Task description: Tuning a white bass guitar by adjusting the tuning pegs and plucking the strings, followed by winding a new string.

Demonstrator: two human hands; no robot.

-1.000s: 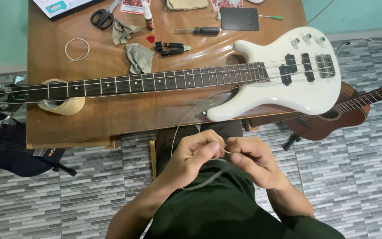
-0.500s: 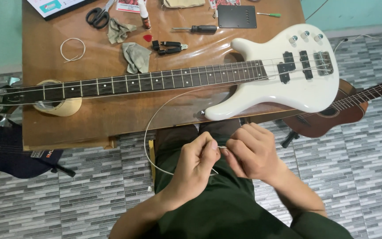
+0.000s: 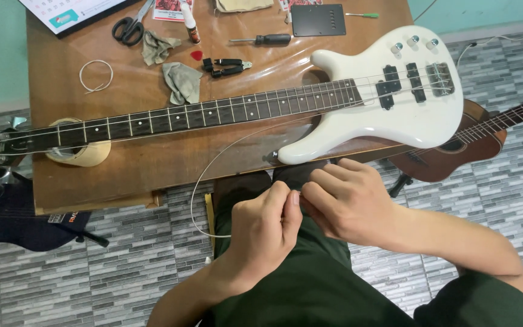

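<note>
1. The white bass guitar point(image 3: 388, 103) lies across the wooden table point(image 3: 152, 163) with its body overhanging the near edge; a hard tug on the string point(image 3: 213, 163) could, I judge, drag it off towards the lap.
2. The string loops from the bass body down over the table edge to the hands, which meet just below that edge; bent too tightly there, it may kink.
3. The left hand point(image 3: 264, 233) is closed, pinching the string between thumb and fingers. The right hand point(image 3: 349, 206) curls against it, apparently gripping the same end, though its fingertips hide the contact.
4. The headstock at the left is cut off; the string's free end cannot be made out.
</note>
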